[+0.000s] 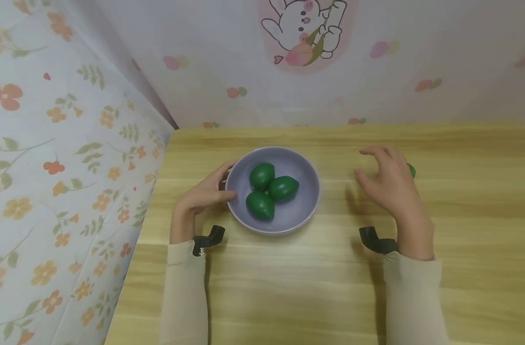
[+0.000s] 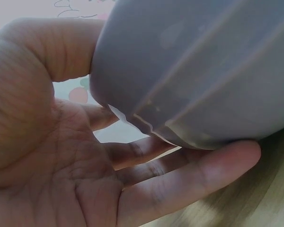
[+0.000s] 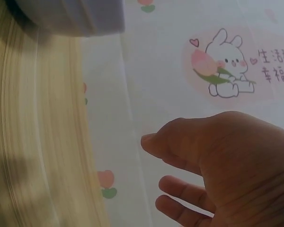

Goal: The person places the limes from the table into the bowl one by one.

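Observation:
A lavender bowl holds three glossy green limes, one at the upper left, one at the right and one at the lower left. My left hand grips the bowl's left side. In the left wrist view, its thumb lies against the bowl wall while the fingers reach under the lower edge. Away to the right of the bowl, my right hand is above the table, thumb and fingers apart with nothing between them. Behind it shows part of a green object, mostly hidden.
The wood-grain table ends at the back against a pale sheet printed with a rabbit and tulips. A floral cloth hangs along the left side. Each wrist carries a black camera mount, left and right.

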A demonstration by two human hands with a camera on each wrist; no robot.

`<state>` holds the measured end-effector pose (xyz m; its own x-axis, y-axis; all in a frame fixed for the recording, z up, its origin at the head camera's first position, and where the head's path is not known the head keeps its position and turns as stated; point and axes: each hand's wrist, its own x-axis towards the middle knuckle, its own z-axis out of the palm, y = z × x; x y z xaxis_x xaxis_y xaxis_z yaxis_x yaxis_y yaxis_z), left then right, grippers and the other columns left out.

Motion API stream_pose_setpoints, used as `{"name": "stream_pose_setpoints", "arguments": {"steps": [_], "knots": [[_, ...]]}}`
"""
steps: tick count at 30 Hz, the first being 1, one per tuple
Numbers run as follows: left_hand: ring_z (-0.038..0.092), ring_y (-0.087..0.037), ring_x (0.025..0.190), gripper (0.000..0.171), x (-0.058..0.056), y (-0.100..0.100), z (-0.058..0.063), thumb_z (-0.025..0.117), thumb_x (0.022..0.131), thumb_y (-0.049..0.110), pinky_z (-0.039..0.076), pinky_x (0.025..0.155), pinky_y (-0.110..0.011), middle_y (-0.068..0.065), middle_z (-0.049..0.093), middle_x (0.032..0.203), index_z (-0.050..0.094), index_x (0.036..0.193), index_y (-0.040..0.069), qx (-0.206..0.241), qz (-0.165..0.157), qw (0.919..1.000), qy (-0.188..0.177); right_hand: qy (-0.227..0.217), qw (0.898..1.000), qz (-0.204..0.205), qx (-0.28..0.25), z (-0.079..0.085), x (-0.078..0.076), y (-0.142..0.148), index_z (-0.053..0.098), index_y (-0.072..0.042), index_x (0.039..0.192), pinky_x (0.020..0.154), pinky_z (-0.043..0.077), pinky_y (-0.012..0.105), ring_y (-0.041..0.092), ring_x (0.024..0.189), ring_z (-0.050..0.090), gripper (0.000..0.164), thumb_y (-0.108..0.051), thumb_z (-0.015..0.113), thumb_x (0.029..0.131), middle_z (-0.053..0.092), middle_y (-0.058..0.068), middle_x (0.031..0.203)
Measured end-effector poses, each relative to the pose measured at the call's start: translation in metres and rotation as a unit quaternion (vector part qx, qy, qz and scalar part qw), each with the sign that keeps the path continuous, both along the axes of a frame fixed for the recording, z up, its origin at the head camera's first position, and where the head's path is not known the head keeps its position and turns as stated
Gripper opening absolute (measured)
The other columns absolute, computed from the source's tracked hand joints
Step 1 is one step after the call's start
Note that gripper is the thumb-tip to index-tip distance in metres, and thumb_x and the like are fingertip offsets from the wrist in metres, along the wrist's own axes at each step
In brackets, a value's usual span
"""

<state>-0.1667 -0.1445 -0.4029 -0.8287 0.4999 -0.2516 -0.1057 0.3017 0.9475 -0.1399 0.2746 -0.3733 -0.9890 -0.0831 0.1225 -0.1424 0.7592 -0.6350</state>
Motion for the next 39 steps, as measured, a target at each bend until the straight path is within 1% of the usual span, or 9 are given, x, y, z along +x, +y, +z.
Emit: {"name": "stream_pose_setpoints", "arguments": {"steps": [3, 6, 11, 18, 22, 25, 29, 35, 39], "knots": [[0.051, -0.046, 0.137, 0.090, 0.001, -0.003, 0.003, 0.064, 0.084, -0.008, 0.062, 0.093, -0.045, -0.019, 0.039, 0.161, 0.031, 0.164, 0.018, -0.004, 0.005, 1.0000, 0.004, 0.002, 1.000, 0.005, 0.000, 0.001, -0.003, -0.002, 0.059, 0.002, 0.142, 0.116, 0.032, 0.073, 0.055, 0.145, 0.037, 0.049, -0.013, 0.070, 0.097, 0.046, 0.032, 0.153], [0.050, -0.046, 0.140, 0.089, 0.001, -0.003, 0.003, 0.063, 0.084, -0.007, 0.061, 0.096, -0.046, -0.018, 0.038, 0.162, 0.031, 0.164, 0.018, -0.008, 0.004, 0.9999, 0.009, 0.005, 1.000, 0.005, 0.003, 0.001, -0.005, -0.003, 0.059, 0.002, 0.142, 0.117, 0.032, 0.073, 0.056, 0.144, 0.037, 0.049, -0.014, 0.070, 0.097, 0.046, 0.032, 0.153], [0.049, -0.045, 0.142, 0.089, 0.000, -0.003, -0.002, 0.063, 0.085, -0.007, 0.060, 0.100, -0.045, -0.018, 0.037, 0.164, 0.030, 0.165, 0.018, -0.012, -0.003, 0.9999, 0.007, 0.014, 1.000, 0.001, 0.004, 0.000, -0.003, 0.002, 0.060, 0.003, 0.140, 0.114, 0.032, 0.074, 0.058, 0.140, 0.039, 0.048, -0.011, 0.071, 0.095, 0.047, 0.034, 0.150], [0.048, -0.044, 0.142, 0.088, -0.001, -0.004, -0.005, 0.062, 0.086, -0.008, 0.061, 0.098, -0.045, -0.017, 0.037, 0.164, 0.032, 0.163, 0.019, -0.009, -0.002, 0.9999, 0.014, 0.022, 1.000, -0.004, 0.002, -0.002, -0.004, 0.008, 0.059, 0.003, 0.141, 0.114, 0.031, 0.073, 0.058, 0.139, 0.039, 0.048, -0.012, 0.070, 0.096, 0.047, 0.033, 0.150], [0.048, -0.045, 0.142, 0.087, 0.000, -0.005, -0.003, 0.062, 0.086, -0.009, 0.061, 0.097, -0.044, -0.017, 0.037, 0.164, 0.032, 0.163, 0.018, -0.008, -0.003, 0.9999, 0.013, 0.021, 1.000, -0.001, 0.005, -0.002, -0.004, 0.009, 0.059, 0.004, 0.141, 0.115, 0.030, 0.073, 0.058, 0.140, 0.039, 0.048, -0.012, 0.069, 0.097, 0.047, 0.034, 0.151], [0.049, -0.045, 0.141, 0.087, 0.000, -0.004, -0.001, 0.062, 0.087, -0.008, 0.062, 0.096, -0.044, -0.017, 0.037, 0.164, 0.032, 0.164, 0.019, -0.006, -0.004, 0.9999, 0.013, 0.021, 1.000, -0.005, 0.006, -0.001, -0.004, 0.010, 0.059, 0.003, 0.141, 0.115, 0.030, 0.074, 0.058, 0.140, 0.039, 0.048, -0.013, 0.069, 0.097, 0.047, 0.034, 0.152], [0.050, -0.046, 0.141, 0.088, 0.001, -0.003, -0.002, 0.062, 0.087, -0.007, 0.062, 0.095, -0.045, -0.019, 0.037, 0.164, 0.030, 0.165, 0.018, -0.001, -0.007, 0.9999, 0.009, 0.016, 1.000, -0.010, 0.009, -0.001, -0.004, 0.013, 0.059, 0.002, 0.141, 0.116, 0.028, 0.073, 0.058, 0.141, 0.038, 0.048, -0.014, 0.068, 0.097, 0.046, 0.033, 0.153], [0.049, -0.045, 0.142, 0.089, 0.001, -0.002, -0.004, 0.063, 0.086, -0.007, 0.062, 0.096, -0.045, -0.019, 0.037, 0.165, 0.030, 0.165, 0.018, -0.004, -0.005, 0.9999, 0.010, 0.015, 1.000, -0.011, 0.010, -0.004, -0.004, 0.020, 0.058, 0.003, 0.142, 0.118, 0.028, 0.074, 0.058, 0.143, 0.036, 0.048, -0.014, 0.069, 0.098, 0.045, 0.032, 0.155], [0.051, -0.046, 0.139, 0.088, 0.001, -0.001, -0.004, 0.062, 0.087, -0.007, 0.063, 0.093, -0.046, -0.019, 0.038, 0.164, 0.030, 0.165, 0.019, -0.004, -0.002, 1.0000, 0.006, 0.011, 1.000, -0.015, 0.015, -0.004, -0.004, 0.023, 0.057, 0.003, 0.143, 0.119, 0.026, 0.074, 0.058, 0.145, 0.035, 0.049, -0.014, 0.068, 0.098, 0.045, 0.032, 0.155]]}}
